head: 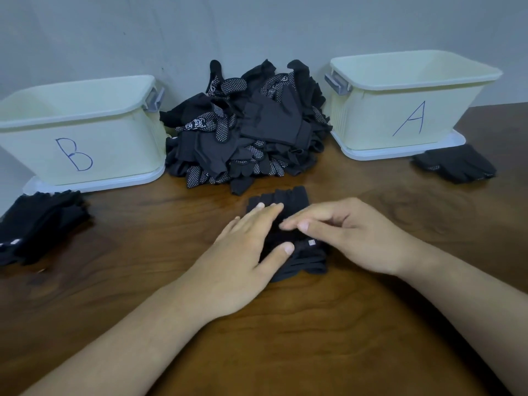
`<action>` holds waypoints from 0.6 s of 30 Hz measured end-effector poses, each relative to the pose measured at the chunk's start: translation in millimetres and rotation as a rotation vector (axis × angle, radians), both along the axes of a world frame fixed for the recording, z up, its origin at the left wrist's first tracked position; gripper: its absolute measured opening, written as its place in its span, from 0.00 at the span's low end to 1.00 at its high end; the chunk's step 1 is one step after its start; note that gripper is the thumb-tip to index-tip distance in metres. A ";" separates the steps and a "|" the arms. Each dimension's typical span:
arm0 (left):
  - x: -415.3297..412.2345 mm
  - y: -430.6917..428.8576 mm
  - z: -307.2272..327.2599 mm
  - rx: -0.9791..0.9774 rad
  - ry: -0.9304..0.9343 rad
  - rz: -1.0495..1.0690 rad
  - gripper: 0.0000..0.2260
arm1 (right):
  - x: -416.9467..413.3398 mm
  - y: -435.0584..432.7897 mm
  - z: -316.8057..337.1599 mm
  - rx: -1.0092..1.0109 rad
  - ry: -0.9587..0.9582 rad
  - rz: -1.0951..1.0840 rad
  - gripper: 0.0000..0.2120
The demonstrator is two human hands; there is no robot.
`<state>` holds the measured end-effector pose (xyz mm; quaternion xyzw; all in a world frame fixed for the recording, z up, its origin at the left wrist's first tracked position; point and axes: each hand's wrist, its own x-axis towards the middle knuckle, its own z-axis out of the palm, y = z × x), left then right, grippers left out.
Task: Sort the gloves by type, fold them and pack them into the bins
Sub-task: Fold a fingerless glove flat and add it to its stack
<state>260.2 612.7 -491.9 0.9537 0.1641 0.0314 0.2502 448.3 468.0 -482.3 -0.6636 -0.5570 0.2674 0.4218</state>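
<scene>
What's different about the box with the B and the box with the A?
Bin B stands left of the glove pile; bin A stands right of it. Bin B's grey handle shows on its right end, bin A's on its left end. Bin B sits nearer the camera than bin A. Both are pale cream, open on top, with a blue handwritten letter and a white base.

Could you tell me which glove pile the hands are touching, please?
The gloves nearest the person: left hand and right hand rest on them; the heap, left stack and right stack lie untouched.
</scene>
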 end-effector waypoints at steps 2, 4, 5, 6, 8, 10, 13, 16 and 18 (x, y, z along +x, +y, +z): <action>-0.2 3.4 -2.8 0.088 0.063 -0.040 0.32 | 11.0 0.0 5.4 0.147 0.086 -0.192 0.09; -0.2 4.0 -4.3 0.130 0.112 -0.061 0.31 | 28.0 -2.9 10.7 0.217 0.039 -0.372 0.09; -0.4 3.4 -4.7 0.139 0.128 -0.069 0.30 | 36.6 -5.9 11.7 0.206 0.010 -0.413 0.10; 0.1 2.7 -4.4 0.147 0.137 -0.074 0.29 | 44.9 -9.7 11.6 0.158 -0.001 -0.407 0.10; 1.1 2.6 -4.6 0.167 0.143 -0.075 0.28 | 55.7 -18.0 11.4 -0.006 -0.082 -0.283 0.09; 2.0 2.6 -4.7 0.183 0.148 -0.073 0.28 | 57.8 -21.5 8.6 -0.093 -0.192 -0.120 0.11; 1.8 2.2 -5.4 0.197 0.155 -0.074 0.28 | 54.7 -20.0 5.6 -0.043 -0.267 -0.034 0.10; 2.9 2.2 -5.3 0.216 0.169 -0.077 0.27 | 56.9 -20.4 5.7 0.062 -0.319 -0.055 0.06; 2.8 1.7 -5.7 0.238 0.181 -0.080 0.27 | 63.2 -21.9 7.1 0.119 -0.399 -0.088 0.05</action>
